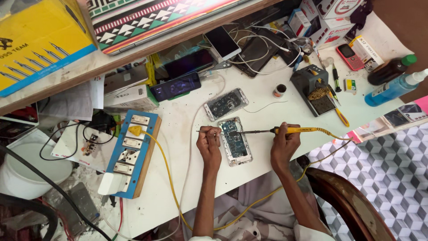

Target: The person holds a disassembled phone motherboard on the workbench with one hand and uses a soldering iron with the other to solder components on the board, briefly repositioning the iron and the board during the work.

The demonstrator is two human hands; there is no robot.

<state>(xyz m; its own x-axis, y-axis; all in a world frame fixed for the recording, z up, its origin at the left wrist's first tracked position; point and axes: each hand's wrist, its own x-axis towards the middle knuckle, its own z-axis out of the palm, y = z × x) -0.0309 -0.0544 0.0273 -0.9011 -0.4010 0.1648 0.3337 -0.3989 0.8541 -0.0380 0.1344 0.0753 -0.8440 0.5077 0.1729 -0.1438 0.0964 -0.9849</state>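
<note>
Now mid-soldering | left hand [208,142] pinches thin metal tweezers [206,130] | right hand [284,142] grips yellow-handled soldering iron [285,130], tip on opened white smartphone's blue circuit board [235,141], flat on white table [263,96] between hands | back cover off, not refitted

Bare forearms, pale patterned garment, short light sleeves.
</note>
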